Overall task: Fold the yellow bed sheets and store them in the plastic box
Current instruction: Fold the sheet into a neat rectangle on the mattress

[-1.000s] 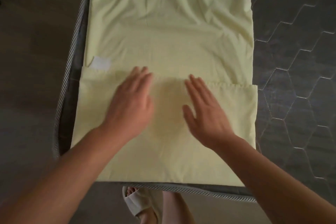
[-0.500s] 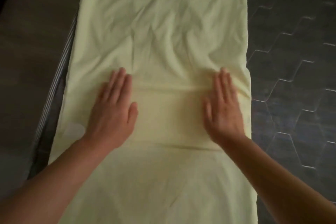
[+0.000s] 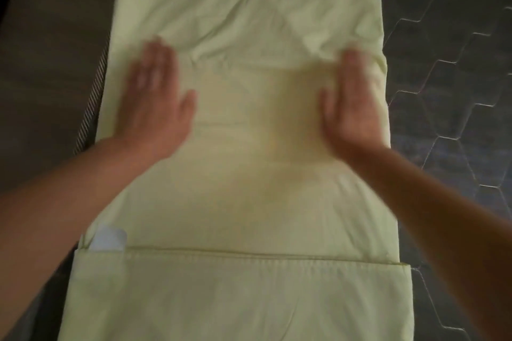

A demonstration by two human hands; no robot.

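On the long yellow sheet [image 3: 249, 202], left hand [image 3: 155, 102] and right hand [image 3: 352, 102] press flat with fingers straight, folding barely begun, boxing left.

A long yellow sheet [image 3: 249, 22] lies stretched along a narrow bed, its far part creased. Both hands press flat on it with straight fingers, blurred: the left hand [image 3: 155, 102] near the sheet's left edge, the right hand [image 3: 352, 102] near its right edge, well apart. Nearer the person, a stitched hem [image 3: 249, 256] crosses the sheet, and a white label [image 3: 108, 241] peeks out at its left end. The bed's striped edge [image 3: 91, 108] shows along the left. Dark hexagonal floor tiles [image 3: 448, 77] lie to the right.
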